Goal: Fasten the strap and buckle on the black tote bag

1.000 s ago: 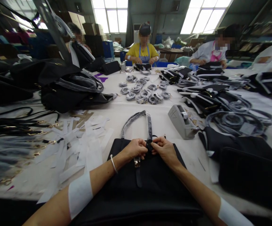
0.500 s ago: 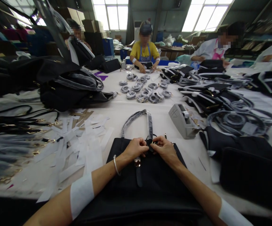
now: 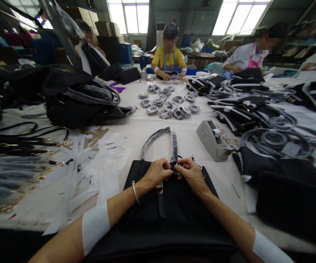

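A black handbag (image 3: 191, 215) lies in front of me, its plastic-wrapped handle (image 3: 173, 140) arching up from the far edge. My left hand (image 3: 159, 171) is closed in a pinch at the base of that handle. Opposite it, my right hand (image 3: 191, 173) pinches too, fingertips almost meeting the left ones. Between them shows a small black strap (image 3: 175, 170) with a bit of gold-coloured metal; the fingers partly hide it. Below my left hand, a gold-coloured clasp (image 3: 159, 188) and a black tab (image 3: 161, 206) sit on the bag's front.
White paper strips (image 3: 107, 182) and black straps with gold hooks (image 3: 15, 146) lie at left. A grey tape dispenser (image 3: 212, 140) stands beyond the bag at right. Wrapped coils (image 3: 169, 107) fill the middle; black bags (image 3: 78, 98) are piled on both sides. Co-workers, one in a yellow shirt (image 3: 158, 56), work across the table.
My fingers have shifted slightly at the small strap, the right fingertips turning a little. The bag stays in place. Across the table, the yellow-shirted co-worker's hands have moved a little.
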`<state>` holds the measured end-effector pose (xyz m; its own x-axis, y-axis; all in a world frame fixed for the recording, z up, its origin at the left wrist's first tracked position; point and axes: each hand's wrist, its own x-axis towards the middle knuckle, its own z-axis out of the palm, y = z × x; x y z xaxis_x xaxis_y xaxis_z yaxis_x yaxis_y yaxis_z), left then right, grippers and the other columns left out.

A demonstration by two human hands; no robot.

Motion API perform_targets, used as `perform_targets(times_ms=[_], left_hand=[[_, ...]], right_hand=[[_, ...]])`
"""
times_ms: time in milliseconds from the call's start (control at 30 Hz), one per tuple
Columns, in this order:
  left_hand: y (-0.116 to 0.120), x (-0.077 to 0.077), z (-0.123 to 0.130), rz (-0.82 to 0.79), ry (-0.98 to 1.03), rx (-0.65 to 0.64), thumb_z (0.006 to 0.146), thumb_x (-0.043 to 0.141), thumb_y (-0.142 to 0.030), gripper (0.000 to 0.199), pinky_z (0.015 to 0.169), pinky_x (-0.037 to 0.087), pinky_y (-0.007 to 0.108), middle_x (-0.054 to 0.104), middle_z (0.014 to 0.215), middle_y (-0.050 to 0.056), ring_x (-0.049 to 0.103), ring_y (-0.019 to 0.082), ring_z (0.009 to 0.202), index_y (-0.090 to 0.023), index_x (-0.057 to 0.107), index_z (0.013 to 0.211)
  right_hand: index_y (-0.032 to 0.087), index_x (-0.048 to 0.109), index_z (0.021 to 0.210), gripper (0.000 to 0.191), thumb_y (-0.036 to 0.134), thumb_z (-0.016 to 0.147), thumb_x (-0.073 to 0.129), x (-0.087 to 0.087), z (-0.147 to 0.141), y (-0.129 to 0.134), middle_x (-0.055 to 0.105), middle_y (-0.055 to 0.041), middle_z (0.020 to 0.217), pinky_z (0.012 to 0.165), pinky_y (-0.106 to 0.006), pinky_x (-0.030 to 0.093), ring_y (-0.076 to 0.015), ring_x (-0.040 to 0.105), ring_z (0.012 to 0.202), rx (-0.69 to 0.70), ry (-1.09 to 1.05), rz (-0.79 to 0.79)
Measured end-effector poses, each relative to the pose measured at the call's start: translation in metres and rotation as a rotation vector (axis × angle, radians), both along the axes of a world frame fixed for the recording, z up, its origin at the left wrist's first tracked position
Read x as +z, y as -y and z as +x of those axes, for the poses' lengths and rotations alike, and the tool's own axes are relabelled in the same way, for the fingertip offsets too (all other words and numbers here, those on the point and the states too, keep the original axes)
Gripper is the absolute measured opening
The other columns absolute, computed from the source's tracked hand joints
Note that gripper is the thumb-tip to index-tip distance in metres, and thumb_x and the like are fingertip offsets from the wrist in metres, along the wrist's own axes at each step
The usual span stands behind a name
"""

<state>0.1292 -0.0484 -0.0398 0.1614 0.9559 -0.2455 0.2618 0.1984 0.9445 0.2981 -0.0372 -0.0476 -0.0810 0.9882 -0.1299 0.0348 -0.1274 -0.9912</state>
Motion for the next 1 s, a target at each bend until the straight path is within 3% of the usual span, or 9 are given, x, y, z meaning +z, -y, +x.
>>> perform_targets(times_ms=[300, 467, 667, 833, 1000], left_hand=[[-0.002, -0.004, 0.001, -0.028, 0.026, 0.002, 0.063, 0.057, -0.011, 0.020, 0.044, 0.041, 0.017, 0.054, 0.058, -0.007, 0.052, 0.008, 0.046, -0.017, 0.052, 0.081], [-0.001, -0.004, 0.001, -0.004, 0.010, -0.007, 0.064, 0.057, -0.012, 0.022, 0.046, 0.041, 0.017, 0.053, 0.060, -0.008, 0.049, 0.007, 0.047, -0.017, 0.053, 0.085], [0.004, 0.005, 0.005, 0.158, -0.171, -0.039, 0.066, 0.055, -0.013, 0.017, 0.052, 0.036, 0.019, 0.055, 0.063, -0.005, 0.050, 0.009, 0.055, -0.018, 0.054, 0.083], [0.006, 0.006, 0.007, 0.258, -0.288, -0.060, 0.068, 0.059, -0.016, 0.016, 0.054, 0.034, 0.022, 0.056, 0.063, -0.005, 0.051, 0.010, 0.056, -0.019, 0.053, 0.082], [0.003, 0.000, 0.003, 0.068, -0.086, -0.031, 0.067, 0.057, -0.015, 0.020, 0.050, 0.043, 0.021, 0.053, 0.062, -0.007, 0.052, 0.009, 0.051, -0.019, 0.052, 0.085]], right_hand=[[0.018, 0.060, 0.088, 0.049, 0.052, 0.062, 0.084, 0.005, 0.000, 0.001, 0.059, 0.0035, 0.057, 0.045, -0.024, 0.053, -0.0163, 0.060, 0.051, -0.052, -0.028, -0.003], [0.019, 0.060, 0.088, 0.045, 0.052, 0.065, 0.081, 0.000, -0.001, 0.000, 0.059, 0.0038, 0.055, 0.042, -0.025, 0.053, -0.0170, 0.060, 0.046, -0.055, 0.061, 0.032], [0.021, 0.058, 0.088, 0.040, 0.050, 0.068, 0.078, -0.003, -0.001, 0.000, 0.057, 0.0055, 0.055, 0.041, -0.026, 0.054, -0.0188, 0.062, 0.048, -0.070, 0.125, 0.073], [0.020, 0.055, 0.093, 0.044, 0.049, 0.069, 0.078, -0.003, -0.006, 0.002, 0.057, 0.0060, 0.057, 0.043, -0.025, 0.055, -0.0185, 0.064, 0.049, -0.035, 0.015, 0.034], [0.019, 0.053, 0.095, 0.047, 0.047, 0.068, 0.080, -0.005, -0.006, 0.002, 0.061, 0.0043, 0.060, 0.044, -0.023, 0.053, -0.0175, 0.064, 0.050, 0.057, -0.039, 0.006]])
